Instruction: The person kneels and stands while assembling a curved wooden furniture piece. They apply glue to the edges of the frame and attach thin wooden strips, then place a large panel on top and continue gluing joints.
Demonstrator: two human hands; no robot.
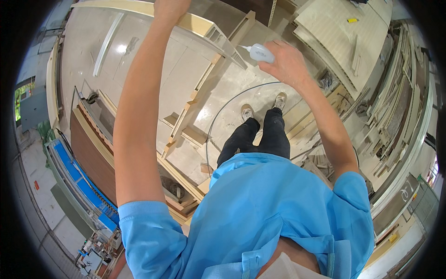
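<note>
My right hand [289, 65] is wrapped round a small white squeeze bottle [262, 53]. Its thin nozzle points left, toward the end of a long cream-coloured board [197, 24] with a hollow, ribbed end. Whether the tip touches that end I cannot tell. At the top edge, my left hand [172, 8] is over the same board, and its fingers are cut off by the picture's edge. Below the board's end, a narrow wooden frame piece [195, 93] slants down to the left.
A dark hose [218, 109] curves across the floor beside my feet. On the right are a pale panel [341, 35] with a yellow object [352, 20] on it and piles of long strips [399, 107]. Brown panels [93, 149] lean at the left, near a blue-topped rack [83, 179].
</note>
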